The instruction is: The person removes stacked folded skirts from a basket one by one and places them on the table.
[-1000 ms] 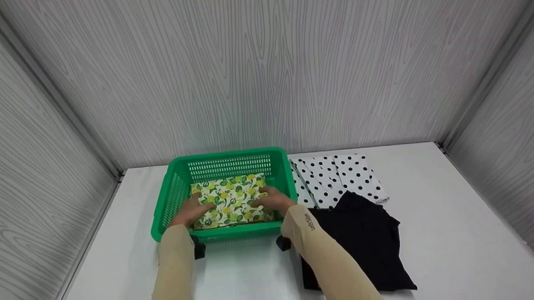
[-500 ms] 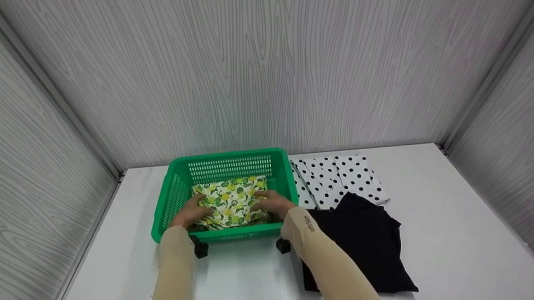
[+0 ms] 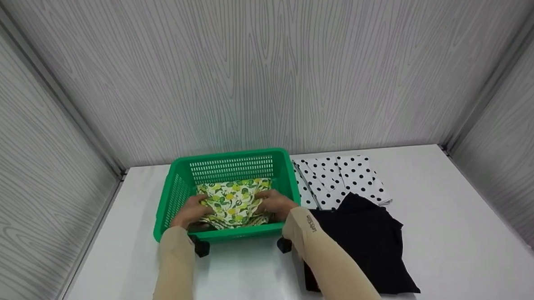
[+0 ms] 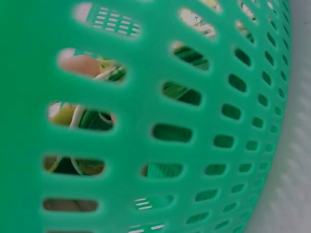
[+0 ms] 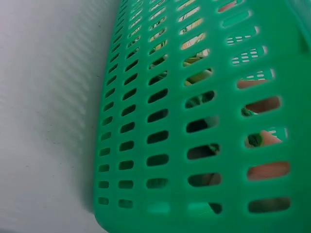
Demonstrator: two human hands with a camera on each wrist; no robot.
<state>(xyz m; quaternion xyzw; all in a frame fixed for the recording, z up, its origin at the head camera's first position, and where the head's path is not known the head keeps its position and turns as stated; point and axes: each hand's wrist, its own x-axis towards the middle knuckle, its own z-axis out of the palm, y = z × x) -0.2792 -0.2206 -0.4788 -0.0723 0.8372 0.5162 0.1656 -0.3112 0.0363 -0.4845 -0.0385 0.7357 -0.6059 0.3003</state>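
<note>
A folded lemon-print cloth [image 3: 235, 201] lies inside the green plastic basket [image 3: 240, 233], its near edge rumpled between my hands. At its left side my left hand [image 3: 191, 212] grips the cloth, thumb on top. Opposite, my right hand [image 3: 276, 203] holds the right side, with a thumb over the print and some fingers out of sight beneath. Both wrist views mostly show the slotted basket wall [image 4: 141, 107]; through its holes in the right wrist view appear bits of fingers [image 5: 268, 171] and cloth.
Right of the basket lies a white cloth with black dots [image 3: 354, 177], folded flat. A black garment [image 3: 361, 249] lies nearer, partly under my right forearm. Wood-patterned panels [image 3: 263, 69] wall the white table [image 3: 455, 232] at the back and sides.
The lemon-print cloth has gone from flat to rumpled along its near part, pulled inward between the two hands. My hands have shifted only slightly. Basket and other cloths stay put.
</note>
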